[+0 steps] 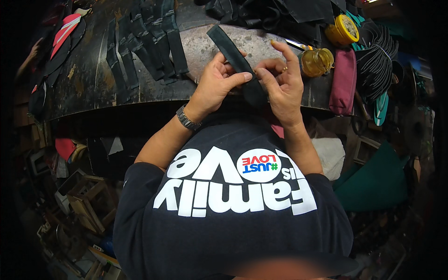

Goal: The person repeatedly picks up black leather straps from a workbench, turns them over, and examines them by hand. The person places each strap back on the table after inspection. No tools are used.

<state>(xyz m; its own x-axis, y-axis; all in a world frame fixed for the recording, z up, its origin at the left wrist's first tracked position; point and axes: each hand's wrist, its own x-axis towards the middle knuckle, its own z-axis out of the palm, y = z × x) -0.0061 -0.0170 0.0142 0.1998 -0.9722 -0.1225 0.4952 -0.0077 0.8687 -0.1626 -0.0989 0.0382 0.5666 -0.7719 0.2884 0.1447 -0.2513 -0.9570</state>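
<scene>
A dark strap [228,46] slants across the front of the work table, its far end pointing up and left. My left hand [215,86] grips it, thumb on top and fingers beneath. At the strap's right edge, the thumb and a bent finger of my right hand [285,95] are pinched together against it. The right index finger stands raised, with a yellowish smear at its tip. The strap's near end hangs below my hands, over the table's edge. Right beside the right hand is a jar [317,62] with amber contents.
Several dark straps [151,44] lie in a row at left on the black table [79,88]. A grey stone slab [198,44] lies under my hands. At right are a yellow tub [343,30], a maroon pouch [343,81] and a black cord bundle [375,60]. Dark material [275,14] is heaped behind.
</scene>
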